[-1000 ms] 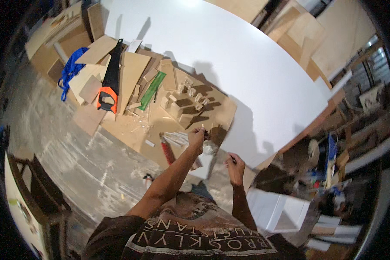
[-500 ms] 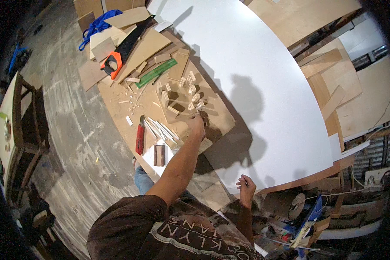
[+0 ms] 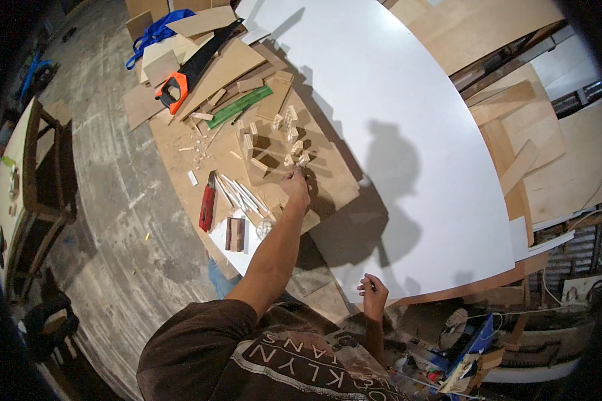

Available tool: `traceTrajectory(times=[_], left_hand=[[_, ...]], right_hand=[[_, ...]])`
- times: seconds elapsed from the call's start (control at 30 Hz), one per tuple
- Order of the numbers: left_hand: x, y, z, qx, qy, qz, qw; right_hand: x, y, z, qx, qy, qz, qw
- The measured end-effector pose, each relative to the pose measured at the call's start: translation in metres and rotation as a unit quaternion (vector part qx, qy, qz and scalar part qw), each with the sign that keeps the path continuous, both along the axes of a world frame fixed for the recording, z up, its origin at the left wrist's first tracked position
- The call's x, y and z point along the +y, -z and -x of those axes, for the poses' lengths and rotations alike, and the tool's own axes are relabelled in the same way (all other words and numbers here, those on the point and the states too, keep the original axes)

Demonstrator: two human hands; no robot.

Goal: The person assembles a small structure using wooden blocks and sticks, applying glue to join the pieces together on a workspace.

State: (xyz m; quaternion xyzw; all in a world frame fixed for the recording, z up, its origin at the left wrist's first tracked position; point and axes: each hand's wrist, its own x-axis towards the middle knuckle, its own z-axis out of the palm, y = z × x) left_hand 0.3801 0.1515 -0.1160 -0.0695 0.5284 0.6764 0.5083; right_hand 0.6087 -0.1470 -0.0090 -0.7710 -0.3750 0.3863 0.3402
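My left hand [image 3: 293, 185] reaches over the brown work board, its fingers drawn together at the near end of a group of small pale wooden pieces [image 3: 292, 134]. Whether something small is pinched in them cannot be made out. Left of that group stand several small wooden blocks [image 3: 259, 166]. White thin sticks [image 3: 242, 195], a red utility knife [image 3: 208, 204] and a wood block with dark sides [image 3: 235, 234] lie left of my forearm, the block on white paper. My right hand [image 3: 374, 294] hovers by the near edge of the white sheet, fingers loosely bent and apart, apparently holding nothing.
An orange-handled handsaw [image 3: 174, 92] rests on stacked wood offcuts at the far left, beside a blue cloth [image 3: 156, 33]. A green strip [image 3: 239, 107] lies before them. A large white sheet [image 3: 381, 87] spreads rightward. Another wooden table [image 3: 24, 180] stands at left.
My left hand has drawn back slightly leftward from the small pieces. A round pale object beside my forearm has come into sight. My right hand has shifted a little, and the whole view has tilted slightly.
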Motion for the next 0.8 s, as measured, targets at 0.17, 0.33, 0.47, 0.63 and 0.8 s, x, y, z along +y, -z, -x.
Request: traceTrajectory(times=[0.17,0.33,0.47,0.63,0.8], left_hand=[[-0.002,-0.005,-0.002,0.011,0.002,0.004,1.000],[-0.001,-0.001,-0.003,-0.007,-0.002,-0.013,1.000],[0.002,0.010,0.001,0.004,-0.003,-0.009,1.000],[0.000,-0.002,-0.008,-0.020,-0.016,0.005,1.000],[0.000,-0.001,0.000,-0.019,0.000,0.006,1.000]], right_hand=[[-0.001,0.007,0.001,0.020,-0.002,0.008,1.000],[0.001,0.007,0.005,0.036,0.006,0.012,0.999],[0.004,0.006,0.007,0.030,0.000,0.020,0.999],[-0.002,0.018,-0.001,0.028,-0.004,0.016,0.999],[0.001,0.020,0.003,0.032,-0.013,0.018,0.999]])
